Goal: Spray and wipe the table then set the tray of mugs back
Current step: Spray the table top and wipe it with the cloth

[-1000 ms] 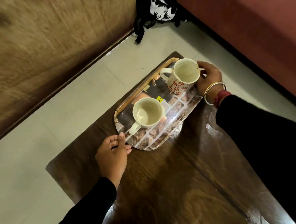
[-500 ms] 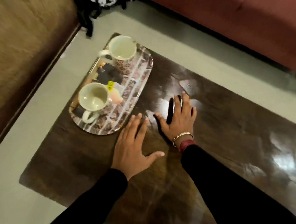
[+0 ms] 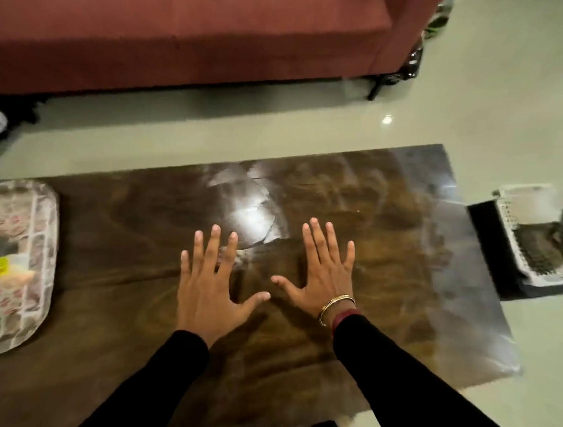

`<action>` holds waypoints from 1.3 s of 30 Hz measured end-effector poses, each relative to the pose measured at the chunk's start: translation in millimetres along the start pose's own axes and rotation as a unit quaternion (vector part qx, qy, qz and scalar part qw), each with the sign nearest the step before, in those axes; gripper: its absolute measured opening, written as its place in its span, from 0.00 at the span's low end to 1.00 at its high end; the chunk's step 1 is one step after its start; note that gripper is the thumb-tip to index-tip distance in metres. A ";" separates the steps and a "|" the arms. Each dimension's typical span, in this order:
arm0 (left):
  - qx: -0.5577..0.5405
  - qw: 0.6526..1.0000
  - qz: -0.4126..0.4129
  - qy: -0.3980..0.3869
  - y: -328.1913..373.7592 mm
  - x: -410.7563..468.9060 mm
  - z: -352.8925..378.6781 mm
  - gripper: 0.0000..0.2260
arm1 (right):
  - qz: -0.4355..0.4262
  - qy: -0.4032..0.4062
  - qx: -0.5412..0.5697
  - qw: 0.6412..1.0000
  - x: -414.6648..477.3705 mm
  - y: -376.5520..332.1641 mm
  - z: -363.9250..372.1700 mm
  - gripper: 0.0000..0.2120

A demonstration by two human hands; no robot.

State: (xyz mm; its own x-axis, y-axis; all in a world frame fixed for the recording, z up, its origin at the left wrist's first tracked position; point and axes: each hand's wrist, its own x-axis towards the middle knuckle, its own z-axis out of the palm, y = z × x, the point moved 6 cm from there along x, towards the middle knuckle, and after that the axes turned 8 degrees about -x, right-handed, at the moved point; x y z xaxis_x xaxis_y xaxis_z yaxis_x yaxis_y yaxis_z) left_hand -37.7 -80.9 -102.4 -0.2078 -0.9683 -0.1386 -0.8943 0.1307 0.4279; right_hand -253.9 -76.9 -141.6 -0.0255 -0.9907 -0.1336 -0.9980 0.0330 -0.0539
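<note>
Left grip (image 3: 210, 294): a bare hand, palm down, fingers straight and spread, holding nothing. It lies over the middle of the desk (image 3: 383, 300), just left of frame centre.

Right grip (image 3: 322, 280): likewise a bare hand, palm down, fingers straight and fanned apart, holding nothing. It sits just right of frame centre. The two thumbs point toward each other, tips near but apart. Whether the palms press on the surface or hang just above it cannot be told.

A gold bangle (image 3: 337, 309) circles the right wrist, with a red band beside it. Both arms wear black sleeves (image 3: 396, 366).

The desk is dark, glossy brown wood. A bright glare patch (image 3: 251, 211) shows just above the fingertips.

The tray (image 3: 39, 266) rests on the desk at the left edge of the frame, well apart from both grips and partly cut off. It has a brick-like print. Blurred red-flowered shapes and a small yellow tag (image 3: 1, 265) are on it; individual mugs cannot be made out.

A dark red sofa (image 3: 185, 38) spans the upper frame, across a strip of pale floor (image 3: 508, 94). At the right edge, a white perforated basket (image 3: 530, 233) stands on a low dark surface beside the desk, with something dark and speckled in it.
</note>
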 end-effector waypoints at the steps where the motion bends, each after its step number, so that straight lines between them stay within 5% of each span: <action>1: 0.007 1.000 0.011 0.002 30.9 4.4 5.5 0.54 | 0.013 0.002 -0.002 1.000 -6.0 29.7 -6.9 0.56; 12: 0.034 0.993 0.108 -0.043 343.6 34.2 119.4 0.54 | 0.121 0.019 0.020 0.992 -89.1 330.4 -56.3 0.57; 20: 0.043 0.982 0.173 -0.061 491.4 70.6 199.8 0.52 | 0.200 0.034 0.016 0.979 -120.4 492.6 -52.6 0.56; 32: 0.027 0.974 0.213 -0.077 605.9 150.4 291.0 0.51 | 0.250 0.035 0.052 0.966 -95.5 626.2 -10.8 0.51; 39: -0.124 0.961 0.248 -0.021 663.9 186.3 325.3 0.50 | 0.235 -0.025 0.090 0.968 -60.9 669.4 42.4 0.46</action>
State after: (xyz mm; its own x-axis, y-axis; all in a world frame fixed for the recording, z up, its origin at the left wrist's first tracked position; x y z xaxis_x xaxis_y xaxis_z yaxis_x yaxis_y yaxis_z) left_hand -799.0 -105.3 -134.7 -0.6041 -0.7902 0.1026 -0.5612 0.5134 0.6492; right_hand -918.0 11.2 -211.6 -0.4658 -0.8537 -0.2329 -0.8510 0.5044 -0.1466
